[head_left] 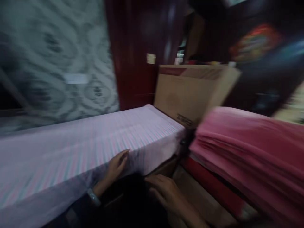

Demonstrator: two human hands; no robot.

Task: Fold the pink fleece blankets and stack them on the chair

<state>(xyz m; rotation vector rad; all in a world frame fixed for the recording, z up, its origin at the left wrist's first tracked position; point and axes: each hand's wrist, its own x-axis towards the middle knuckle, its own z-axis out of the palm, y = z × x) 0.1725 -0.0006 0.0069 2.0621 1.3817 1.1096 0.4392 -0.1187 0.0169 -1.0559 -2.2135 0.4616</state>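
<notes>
A pale pink sheet with thin pink and green stripes (95,142) covers a long, flat surface like a bed or mattress and hangs down its near side. My left hand (118,164), a light band on its wrist, is at the near edge of this sheet; its fingers are loosely bent and apart, with nothing seen in them. Lower and to the right, my right hand (167,191) reaches over dark clothing, fingers extended and somewhat blurred. No held thing shows in it. Whether either hand presses on what lies beneath it, I cannot tell.
A large cardboard box (180,91) stands at the far end of the sheet. Folded pink cloth (251,139) is piled on the right, above a red panel (213,186). Behind are a patterned grey wall (71,47) and a dark red door or panel (135,47).
</notes>
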